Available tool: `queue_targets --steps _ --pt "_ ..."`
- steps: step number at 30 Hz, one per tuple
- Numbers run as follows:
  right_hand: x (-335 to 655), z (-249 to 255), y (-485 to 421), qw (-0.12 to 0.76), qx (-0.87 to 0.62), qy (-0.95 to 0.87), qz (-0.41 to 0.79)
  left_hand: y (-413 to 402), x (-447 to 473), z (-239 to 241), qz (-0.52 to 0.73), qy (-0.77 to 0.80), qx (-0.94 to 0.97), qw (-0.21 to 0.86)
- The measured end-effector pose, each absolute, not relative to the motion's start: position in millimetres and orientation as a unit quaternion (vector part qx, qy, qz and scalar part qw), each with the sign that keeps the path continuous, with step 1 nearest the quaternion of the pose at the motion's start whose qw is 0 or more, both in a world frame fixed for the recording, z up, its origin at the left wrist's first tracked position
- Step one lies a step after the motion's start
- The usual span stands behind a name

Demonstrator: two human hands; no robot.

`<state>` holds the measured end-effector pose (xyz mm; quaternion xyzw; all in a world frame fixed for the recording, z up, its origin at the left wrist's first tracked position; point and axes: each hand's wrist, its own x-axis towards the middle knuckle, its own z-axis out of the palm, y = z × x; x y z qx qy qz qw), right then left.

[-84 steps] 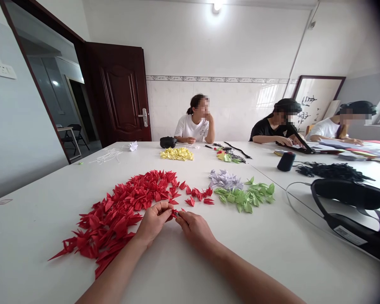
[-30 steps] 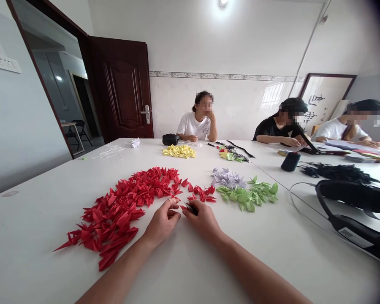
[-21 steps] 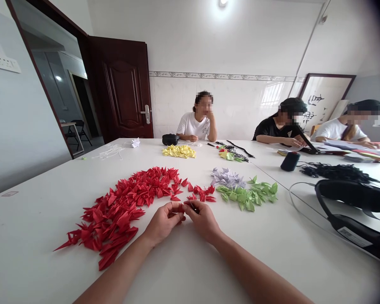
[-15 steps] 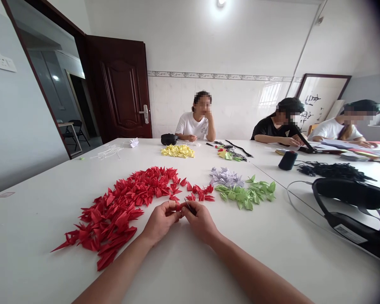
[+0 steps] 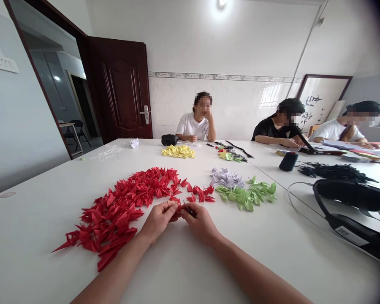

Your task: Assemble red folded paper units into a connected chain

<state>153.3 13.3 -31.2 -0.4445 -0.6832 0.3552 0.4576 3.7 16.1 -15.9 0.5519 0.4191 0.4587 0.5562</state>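
We seemed to be shaping the small red paper piece [image 5: 179,209], pinched in our left hand [image 5: 158,219] near the red pile [image 5: 123,202], while our right hand [image 5: 201,221], cradling a dark tool [image 5: 191,212], met it with narrowed fingers, and a steady pinch seemed called for next.

Left hand [image 5: 158,218] and right hand [image 5: 199,220] pinch a bit of red paper [image 5: 178,209] above a white table [image 5: 180,270].
The right also holds a small dark tool [image 5: 191,211]; a pile of red shapes [image 5: 126,202] lies beside the left, green shapes [image 5: 247,195] and pale purple shapes [image 5: 227,177] lie beyond the right, and a person [image 5: 192,126] sits across.
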Motion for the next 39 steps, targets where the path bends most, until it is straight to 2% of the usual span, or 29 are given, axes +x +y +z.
queue_targets --steps 10,25,39 --pt "151.7 -31.5 14.0 0.456 -0.448 -0.682 0.356 20.7 1.4 -19.3 0.47 0.427 0.548 0.544" --pt "151.7 -30.2 10.6 0.48 -0.436 -0.689 0.324 23.9 -5.0 -15.6 0.504 0.479 0.548 0.466" --pt "150.3 -22.9 0.2 0.391 -0.444 -0.787 0.175 28.1 -6.2 -22.0 0.508 0.479 0.557 0.45"
